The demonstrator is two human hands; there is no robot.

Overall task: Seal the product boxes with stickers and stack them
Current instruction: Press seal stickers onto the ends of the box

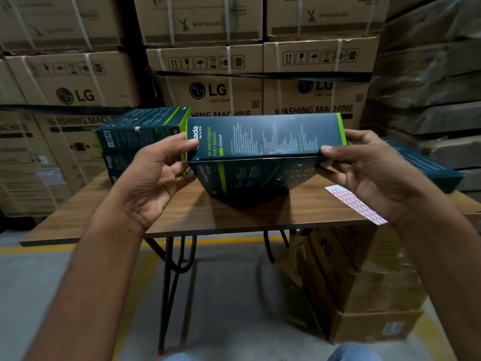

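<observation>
Backdrop: wall of stacked brown cardboard cartons (208,87) with washing-machine print, directly behind the table. Right side: grey film-wrapped pallet stacks (429,74). Brown wood-grain table (182,212) on black wire legs. Brown cardboard boxes (364,295) sit on the floor under its right end.

Stack of dark teal product boxes with green edges (135,142) at rear left of the table. The held dark teal switch box (265,136) is over the table centre, tilted, long face toward the camera, and partly hides the stack. Can't tell if its lower edge touches the table. Another teal box (429,165) lies at far right, mostly hidden by the right grip.

Left grip (158,175) pinches the held box's left end. Right grip (369,168) pinches its right end.

White sticker sheet with red labels (356,204) lies flat on the table near the right edge, partly under the right wrist.
</observation>
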